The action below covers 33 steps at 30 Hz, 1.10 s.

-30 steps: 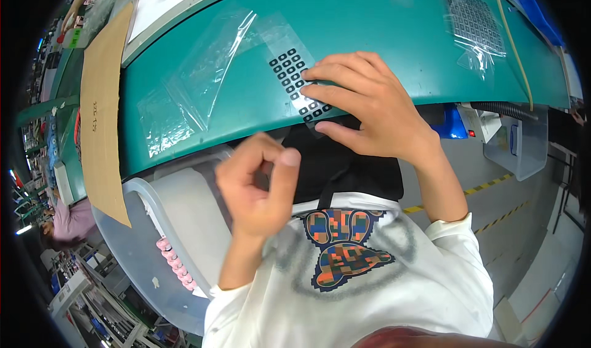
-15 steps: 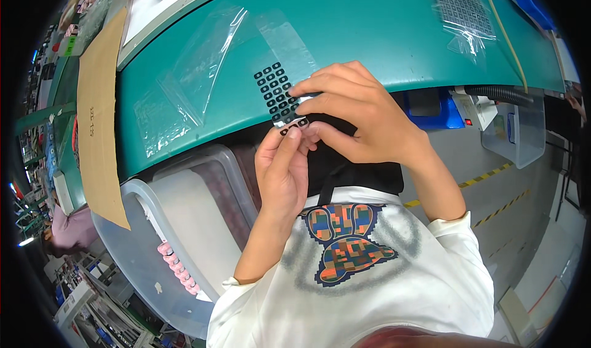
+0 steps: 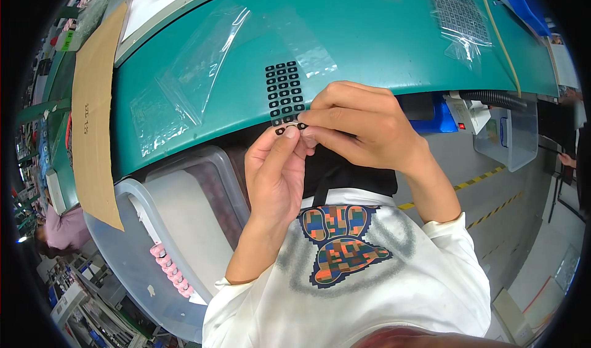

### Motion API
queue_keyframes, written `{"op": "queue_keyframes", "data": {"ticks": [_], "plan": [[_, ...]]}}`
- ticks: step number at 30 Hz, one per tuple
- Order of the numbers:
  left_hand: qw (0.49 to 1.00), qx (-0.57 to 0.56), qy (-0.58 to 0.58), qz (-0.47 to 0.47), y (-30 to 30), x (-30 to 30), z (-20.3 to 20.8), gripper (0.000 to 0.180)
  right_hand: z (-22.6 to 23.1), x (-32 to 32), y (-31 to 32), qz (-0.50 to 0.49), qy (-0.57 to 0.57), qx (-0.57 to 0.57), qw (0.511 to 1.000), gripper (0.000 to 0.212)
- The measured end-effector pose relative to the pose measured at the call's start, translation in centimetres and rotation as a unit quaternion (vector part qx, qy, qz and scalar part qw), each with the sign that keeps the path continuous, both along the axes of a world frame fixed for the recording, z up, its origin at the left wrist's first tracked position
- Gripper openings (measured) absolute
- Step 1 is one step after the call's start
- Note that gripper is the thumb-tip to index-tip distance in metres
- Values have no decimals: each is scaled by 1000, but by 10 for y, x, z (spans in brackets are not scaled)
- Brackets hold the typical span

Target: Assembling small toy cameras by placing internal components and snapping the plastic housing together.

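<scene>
A clear sheet of small black stickers (image 3: 284,93), each with a pale hole, stands out over the front edge of the green table. My left hand (image 3: 275,167) pinches its near edge between thumb and fingers. At that same edge, my right hand (image 3: 363,126) has its thumb and forefinger closed at the right corner, by a black piece in the near row. The near end of the sheet is bent. Whether a piece has come loose in the right fingertips is too small to tell.
Clear plastic bags (image 3: 197,77) lie on the green table (image 3: 369,40). Another bag with dark sheets (image 3: 458,15) is at the far right. A cardboard piece (image 3: 95,120) stands at the left, above a translucent tub (image 3: 132,255) holding pink parts (image 3: 170,269). A blue bin (image 3: 440,117) hangs below the table's edge.
The sheet has turned more upright, and its near edge now bends. My right hand has shifted slightly down and right, its fingertips moving from the sheet's middle to its near right corner.
</scene>
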<state>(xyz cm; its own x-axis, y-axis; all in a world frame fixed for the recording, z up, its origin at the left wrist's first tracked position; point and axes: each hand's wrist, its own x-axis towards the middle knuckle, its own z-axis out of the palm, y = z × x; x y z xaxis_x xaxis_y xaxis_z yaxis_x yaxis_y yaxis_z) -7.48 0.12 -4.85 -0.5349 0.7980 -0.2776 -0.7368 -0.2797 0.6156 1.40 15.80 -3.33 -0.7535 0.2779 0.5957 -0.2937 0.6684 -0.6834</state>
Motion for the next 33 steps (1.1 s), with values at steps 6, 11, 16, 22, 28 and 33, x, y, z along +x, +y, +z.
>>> {"op": "queue_keyframes", "data": {"ticks": [6,11,16,22,28,33], "plan": [[1000,4,3,5,2,2,4,17,1,2,2,16,2,-14,1000,16],[1000,-5,25,4,2,3,2,16,0,7,5,31,-30,-36,998,18],[999,-9,41,2,5,2,4,17,-4,9,0,37,-20,-130,991,20],[997,-19,69,-9,11,-2,12,16,-8,8,1,33,7,-187,982,20],[974,-91,208,-13,23,-9,21,16,2,12,12,-1,-7,-130,991,19],[916,-176,361,-2,54,-32,36,18,13,16,26,-39,18,-105,994,19]]}}
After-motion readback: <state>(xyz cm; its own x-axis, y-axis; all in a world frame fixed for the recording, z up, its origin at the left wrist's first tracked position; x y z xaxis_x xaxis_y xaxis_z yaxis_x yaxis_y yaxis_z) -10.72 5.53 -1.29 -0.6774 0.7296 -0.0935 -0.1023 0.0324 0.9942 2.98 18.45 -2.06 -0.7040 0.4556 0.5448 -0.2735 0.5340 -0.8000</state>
